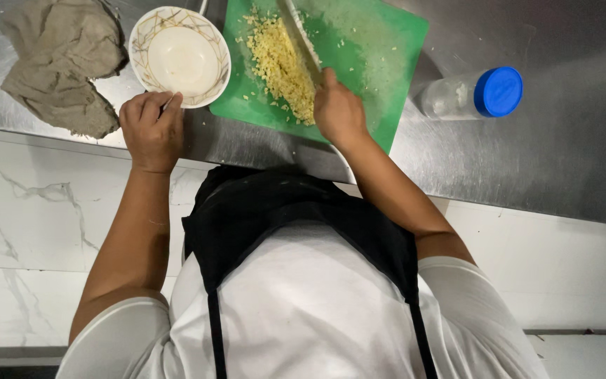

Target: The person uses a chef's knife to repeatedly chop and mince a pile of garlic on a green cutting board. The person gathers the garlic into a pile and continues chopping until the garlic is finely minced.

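Note:
A green cutting board (380, 42) lies on the steel counter with a heap of finely chopped pale yellow food (283, 67) on it. My right hand (338, 112) grips the handle of a knife (299, 31) whose blade rests along the right side of the heap. My left hand (151, 126) holds the near rim of a white bowl (179, 55) with brown line decoration. The bowl stands just left of the board and looks empty.
A crumpled grey cloth (61, 63) lies at the far left of the steel counter (527, 154). A clear jar with a blue lid (475, 93) lies on its side right of the board. Below the counter edge is white marbled floor.

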